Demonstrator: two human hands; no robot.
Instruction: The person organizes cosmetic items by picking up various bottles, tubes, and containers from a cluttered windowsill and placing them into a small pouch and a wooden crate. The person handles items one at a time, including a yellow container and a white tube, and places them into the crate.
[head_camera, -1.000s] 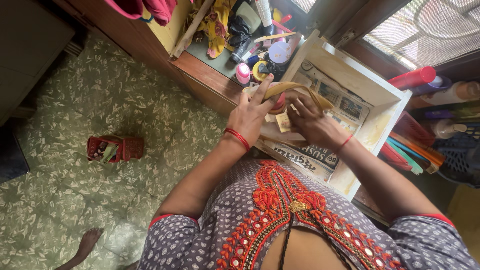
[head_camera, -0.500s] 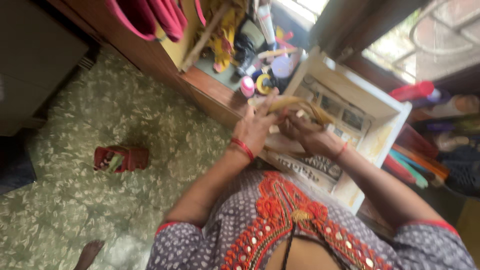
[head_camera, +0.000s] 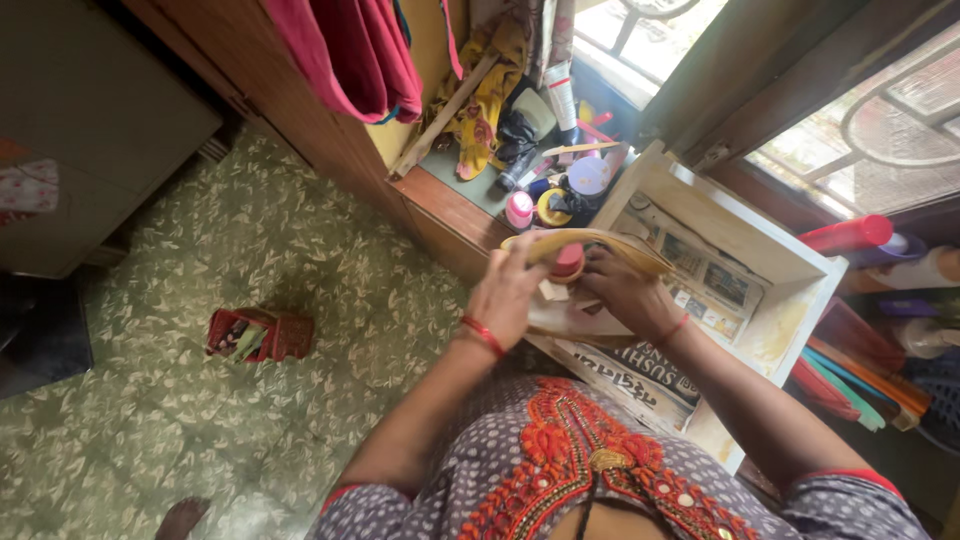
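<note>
Currently both my hands work over the pulled-out white drawer (head_camera: 745, 215), which is lined with newspaper (head_camera: 715, 280). My left hand (head_camera: 508, 290) is curled around the near end of a tan, curved paper packet (head_camera: 600, 243), fingers closed on its edge. My right hand (head_camera: 625, 292) grips under the packet's middle, fingers bent; a small red-capped container (head_camera: 568, 260) sits between the two hands, touching the packet (which hand bears it, I cannot tell).

Progress, as I judge it: the drawer is nearly bare, with only the paper lining and this bundle left in it; the bundle is lifted but not yet set anywhere. The ledge clutter (head_camera: 545, 150) looks unsorted.

Versus one second ago: the packet sits higher and arches over both hands, my left fingers have closed from splayed, and the view has tilted towards the window.
</note>
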